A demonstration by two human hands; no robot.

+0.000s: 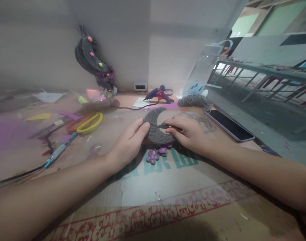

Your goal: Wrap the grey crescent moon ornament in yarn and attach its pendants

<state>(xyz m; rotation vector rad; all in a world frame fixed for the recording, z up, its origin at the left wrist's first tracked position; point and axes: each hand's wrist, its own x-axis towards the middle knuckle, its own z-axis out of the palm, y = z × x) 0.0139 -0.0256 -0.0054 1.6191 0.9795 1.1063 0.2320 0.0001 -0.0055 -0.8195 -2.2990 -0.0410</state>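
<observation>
A crescent moon wrapped in grey yarn point(153, 124) is held above the tabletop in front of me. My left hand point(134, 137) grips its left side, with the thumb on the front face. At the crescent's inner curve, my right hand point(184, 132) pinches a small dark grey piece point(163, 126); whether it is yarn or something stiffer I cannot tell. Below the crescent are small grey-and-purple flower shapes point(153, 156). Whether they hang from it or lie on the table cannot be made out.
Behind the crescent lies a blue glue gun point(159, 94) with a red light, near a grey yarn bundle point(195, 101). A phone point(230, 126) is at right. Yellow-handled scissors point(90, 123) and a blue pen-like corded tool point(61, 150) lie left. A decorated dark crescent point(89, 55) stands at the back.
</observation>
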